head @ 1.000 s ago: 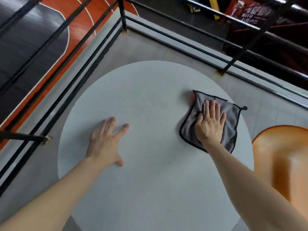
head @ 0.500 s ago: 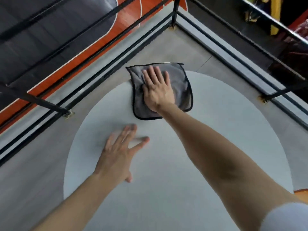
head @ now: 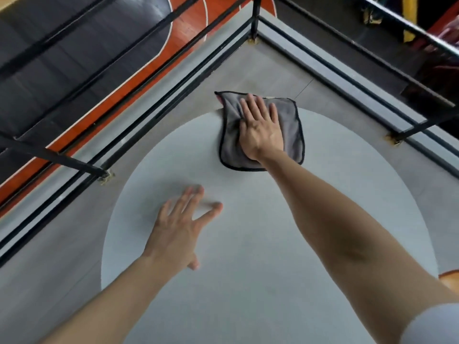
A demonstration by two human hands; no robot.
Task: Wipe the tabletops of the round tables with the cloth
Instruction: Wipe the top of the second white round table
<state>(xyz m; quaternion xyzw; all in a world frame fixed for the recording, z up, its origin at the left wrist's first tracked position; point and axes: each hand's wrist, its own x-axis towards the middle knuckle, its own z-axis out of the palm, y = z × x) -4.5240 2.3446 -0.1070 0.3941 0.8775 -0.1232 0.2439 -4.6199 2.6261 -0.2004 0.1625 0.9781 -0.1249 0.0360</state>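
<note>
Head view: right hand [head: 260, 131] presses cloth [head: 291, 125], long axis pointing away, overhanging table [head: 248, 244].

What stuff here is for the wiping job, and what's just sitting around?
For the job:
grey cloth
round table
right hand, pressing flat on the cloth
left hand, spread over the table

Just there:
black railing
orange seat at the picture's edge
court floor below

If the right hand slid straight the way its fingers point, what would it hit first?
Nothing on the table: the right hand and cloth are at its far rim. Beyond is open air, then probably the railing corner post, though depth is unclear.
</note>
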